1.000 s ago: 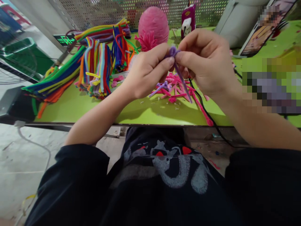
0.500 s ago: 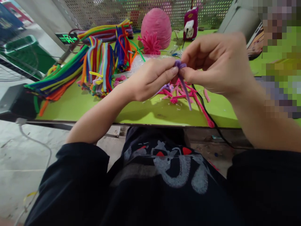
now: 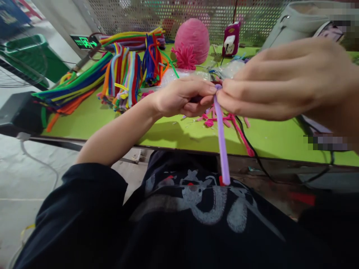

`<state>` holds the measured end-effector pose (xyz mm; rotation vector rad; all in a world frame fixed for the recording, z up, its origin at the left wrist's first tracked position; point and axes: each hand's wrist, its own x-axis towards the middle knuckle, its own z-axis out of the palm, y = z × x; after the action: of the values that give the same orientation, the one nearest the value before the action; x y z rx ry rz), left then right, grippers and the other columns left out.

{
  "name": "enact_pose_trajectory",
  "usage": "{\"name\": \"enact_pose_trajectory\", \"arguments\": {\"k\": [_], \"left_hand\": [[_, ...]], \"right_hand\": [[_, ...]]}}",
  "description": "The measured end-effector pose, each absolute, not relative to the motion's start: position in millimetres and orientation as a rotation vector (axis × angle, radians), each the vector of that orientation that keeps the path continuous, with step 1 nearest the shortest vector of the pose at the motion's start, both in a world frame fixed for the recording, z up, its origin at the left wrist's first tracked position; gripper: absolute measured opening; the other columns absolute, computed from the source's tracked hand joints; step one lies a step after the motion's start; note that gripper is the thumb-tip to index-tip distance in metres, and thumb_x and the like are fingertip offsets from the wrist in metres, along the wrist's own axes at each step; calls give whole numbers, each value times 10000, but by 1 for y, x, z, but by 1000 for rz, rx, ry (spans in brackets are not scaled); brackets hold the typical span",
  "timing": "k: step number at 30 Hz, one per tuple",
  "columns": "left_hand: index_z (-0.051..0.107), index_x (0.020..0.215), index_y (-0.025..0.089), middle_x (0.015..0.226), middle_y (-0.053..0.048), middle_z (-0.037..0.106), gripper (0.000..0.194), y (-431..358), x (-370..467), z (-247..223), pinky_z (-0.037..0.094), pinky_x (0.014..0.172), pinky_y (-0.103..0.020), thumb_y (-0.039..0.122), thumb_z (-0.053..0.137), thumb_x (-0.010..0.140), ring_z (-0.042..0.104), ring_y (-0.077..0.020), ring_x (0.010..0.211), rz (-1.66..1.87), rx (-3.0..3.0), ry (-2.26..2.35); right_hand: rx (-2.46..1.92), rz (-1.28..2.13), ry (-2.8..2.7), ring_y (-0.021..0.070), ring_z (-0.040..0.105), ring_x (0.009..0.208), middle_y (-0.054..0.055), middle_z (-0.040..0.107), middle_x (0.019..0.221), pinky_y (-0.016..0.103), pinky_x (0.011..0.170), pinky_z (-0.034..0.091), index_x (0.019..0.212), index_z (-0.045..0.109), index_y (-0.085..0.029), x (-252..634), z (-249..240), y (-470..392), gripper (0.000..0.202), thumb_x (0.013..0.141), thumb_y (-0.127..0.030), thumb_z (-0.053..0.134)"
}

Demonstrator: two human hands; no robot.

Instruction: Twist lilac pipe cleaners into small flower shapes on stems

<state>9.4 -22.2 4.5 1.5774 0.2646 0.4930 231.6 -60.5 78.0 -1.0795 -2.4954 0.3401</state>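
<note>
A fuzzy purple pipe cleaner [image 3: 221, 138] hangs down from between my hands, its lower end reaching past the table's front edge. My left hand [image 3: 186, 97] pinches its top with thumb and fingertips. From the other side, my right hand [image 3: 275, 82] closes on the same spot, the fingertips of both hands nearly meeting. At the pinch the purple stem looks bent or looped, though the fingers hide most of it. Below and behind lie short pink pipe cleaner pieces [image 3: 209, 122] on the green table [image 3: 174, 130].
Bundles of coloured pipe cleaners [image 3: 120, 74] lie at the left. Behind stand a pink yarn-like ball [image 3: 193, 39] and a purple box with a white plug [image 3: 230, 43]. A black cable [image 3: 259, 158] runs over the front edge. A green bin [image 3: 26, 56] stands on the floor.
The purple pipe cleaner's hanging part now reaches much lower and looks longer. My right hand has turned, its back now towards me, and the view has shifted slightly.
</note>
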Motion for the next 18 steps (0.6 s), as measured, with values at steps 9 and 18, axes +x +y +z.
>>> {"name": "enact_pose_trajectory", "arguments": {"k": [9,18], "left_hand": [[547,753,231,615,5,493,363,-33,12,6,341,640,-332,387,512,1079,430,-143,566,1166,2368,528],[473,726,226,613,15,446,415,-26,5,10,284,644,-332,408,487,1099,366,-127,571,914,2350,350]], "right_hand": [[-727,601,-1889,99,654,666,-4,736,802,217,615,552,923,791,-232,234,5,-55,65,929,-221,855],[-967,388,-2151,149,760,1023,-22,777,896,153,770,614,853,827,-260,237,44,-62,248,809,-31,912]]}}
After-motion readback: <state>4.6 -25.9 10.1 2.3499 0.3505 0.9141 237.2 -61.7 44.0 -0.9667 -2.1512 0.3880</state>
